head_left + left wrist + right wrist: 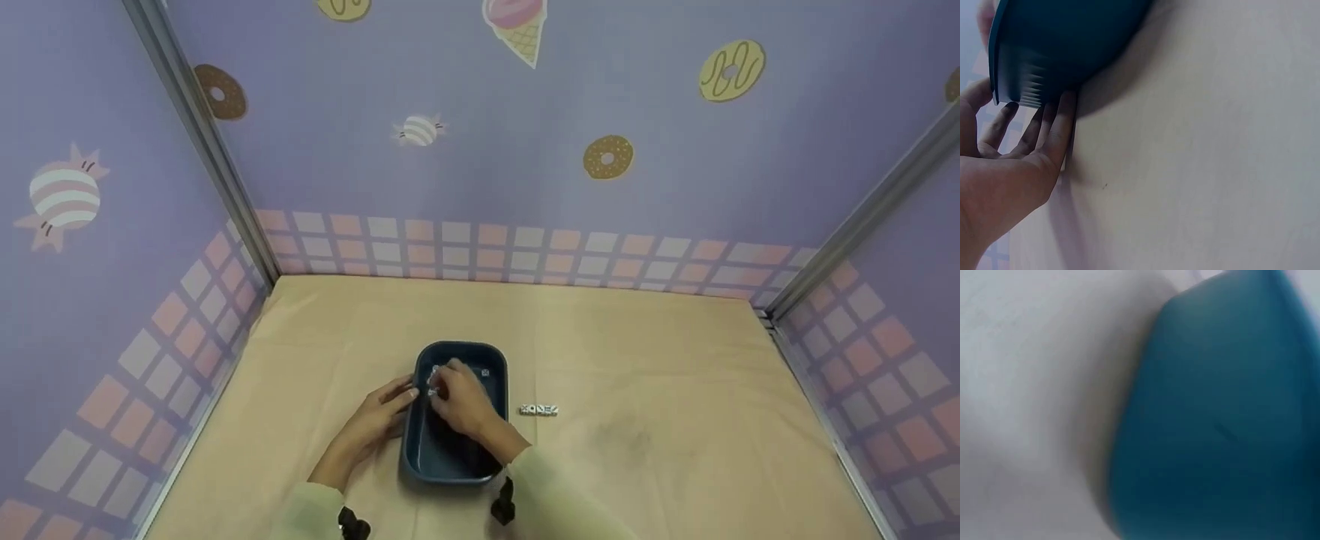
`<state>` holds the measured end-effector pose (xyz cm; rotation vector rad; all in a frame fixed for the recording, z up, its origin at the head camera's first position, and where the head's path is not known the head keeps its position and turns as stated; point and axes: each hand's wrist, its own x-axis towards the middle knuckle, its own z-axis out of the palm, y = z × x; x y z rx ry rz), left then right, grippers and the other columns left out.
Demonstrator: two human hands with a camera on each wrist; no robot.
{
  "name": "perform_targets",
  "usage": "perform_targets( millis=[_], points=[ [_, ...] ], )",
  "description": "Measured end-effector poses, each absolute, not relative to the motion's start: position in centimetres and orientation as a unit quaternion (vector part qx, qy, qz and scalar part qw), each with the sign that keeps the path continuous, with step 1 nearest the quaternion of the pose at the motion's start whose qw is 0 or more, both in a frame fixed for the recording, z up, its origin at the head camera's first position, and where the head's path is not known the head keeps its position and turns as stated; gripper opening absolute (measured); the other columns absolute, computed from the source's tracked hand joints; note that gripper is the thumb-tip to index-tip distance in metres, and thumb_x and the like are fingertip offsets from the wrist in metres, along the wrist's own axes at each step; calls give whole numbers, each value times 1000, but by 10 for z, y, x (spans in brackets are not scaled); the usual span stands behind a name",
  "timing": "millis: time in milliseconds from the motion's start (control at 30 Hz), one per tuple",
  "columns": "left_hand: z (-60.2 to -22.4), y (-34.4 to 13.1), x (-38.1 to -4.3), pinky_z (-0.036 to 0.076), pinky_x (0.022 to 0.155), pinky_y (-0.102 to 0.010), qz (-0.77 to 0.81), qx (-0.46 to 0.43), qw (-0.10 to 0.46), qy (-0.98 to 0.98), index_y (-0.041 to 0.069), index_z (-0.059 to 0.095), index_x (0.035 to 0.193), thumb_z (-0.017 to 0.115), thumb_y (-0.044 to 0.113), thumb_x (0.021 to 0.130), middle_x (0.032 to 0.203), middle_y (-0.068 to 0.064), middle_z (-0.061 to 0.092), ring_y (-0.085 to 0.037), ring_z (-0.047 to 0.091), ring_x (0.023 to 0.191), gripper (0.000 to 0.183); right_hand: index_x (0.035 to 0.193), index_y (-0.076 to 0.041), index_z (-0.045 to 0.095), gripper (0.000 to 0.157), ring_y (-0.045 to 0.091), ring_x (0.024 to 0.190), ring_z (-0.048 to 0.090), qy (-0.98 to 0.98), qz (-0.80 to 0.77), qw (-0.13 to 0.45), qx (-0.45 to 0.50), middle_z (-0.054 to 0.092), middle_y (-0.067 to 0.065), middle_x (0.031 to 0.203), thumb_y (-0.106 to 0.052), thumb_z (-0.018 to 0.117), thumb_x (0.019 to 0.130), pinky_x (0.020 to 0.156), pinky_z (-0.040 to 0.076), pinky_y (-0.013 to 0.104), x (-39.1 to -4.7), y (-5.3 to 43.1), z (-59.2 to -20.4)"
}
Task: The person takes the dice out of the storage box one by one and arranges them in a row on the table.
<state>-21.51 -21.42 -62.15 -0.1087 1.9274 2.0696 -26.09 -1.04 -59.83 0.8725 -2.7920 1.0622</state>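
A dark blue rectangular tray stands on the cloth-covered table in the head view. Beside its left wall is my left hand, its fairly straight fingers touching the ribbed outer side and the thumb near the rim. Inside the tray my right hand reaches down with bent fingers among small white dice. Its fingertips are partly hidden, so whether they pinch a die cannot be seen. One die lies apart near the far right corner. The right wrist view has only the blurred tray wall.
Right of the tray, a short row of several dice lies on the beige cloth. Purple patterned walls enclose the table at the back and both sides, with metal posts at the corners.
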Motion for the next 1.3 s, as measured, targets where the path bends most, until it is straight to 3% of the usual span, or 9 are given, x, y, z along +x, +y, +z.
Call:
perform_targets(
  millis=[167, 400, 567, 800, 1000, 1300],
  points=[
    [-621, -215, -212, 56, 104, -49, 711, -55, 149, 685, 6, 40, 163, 63, 34, 108, 165, -26, 38, -46, 51, 142, 66, 110, -10, 72, 13, 13, 104, 62, -875, 379, 33, 299, 64, -2, 109, -11, 77, 97, 92, 57, 32, -260, 18, -567],
    [-623, -207, -214, 55, 105, -49, 712, -61, 145, 685, 7, 41, 163, 66, 37, 107, 164, -26, 40, -46, 52, 142, 68, 104, -7, 71, 11, 18, 90, 66, -848, 399, 74, 340, 67, 3, 99, -5, 77, 96, 75, 59, 37, -279, 93, -549],
    [-626, -207, -213, 53, 108, -51, 707, -64, 148, 689, 7, 41, 163, 65, 34, 107, 165, -26, 38, -47, 50, 143, 66, 103, -6, 71, 10, 21, 89, 66, -864, 385, 58, 321, 67, 3, 98, -2, 76, 96, 73, 60, 44, -285, 146, -564],
    [-623, -211, -213, 55, 105, -50, 712, -59, 146, 684, 7, 40, 163, 66, 35, 107, 165, -24, 39, -45, 51, 143, 68, 100, -7, 72, 11, 22, 90, 65, -892, 367, 36, 262, 66, 2, 97, 0, 78, 94, 76, 60, 43, -281, 191, -590],
    [-620, -214, -212, 56, 104, -48, 714, -50, 144, 684, 4, 39, 163, 64, 32, 108, 164, -26, 39, -46, 52, 141, 66, 98, -6, 73, 13, 20, 90, 65, -903, 364, 19, 230, 66, 1, 96, 4, 78, 91, 76, 58, 34, -279, 204, -613],
    [-621, -212, -213, 55, 105, -49, 714, -50, 148, 682, 5, 39, 163, 64, 32, 108, 164, -26, 39, -46, 51, 142, 66, 99, -4, 73, 18, 18, 88, 64, -905, 361, 8, 226, 65, 3, 95, 10, 76, 87, 76, 59, 34, -273, 210, -630]
  ],
)
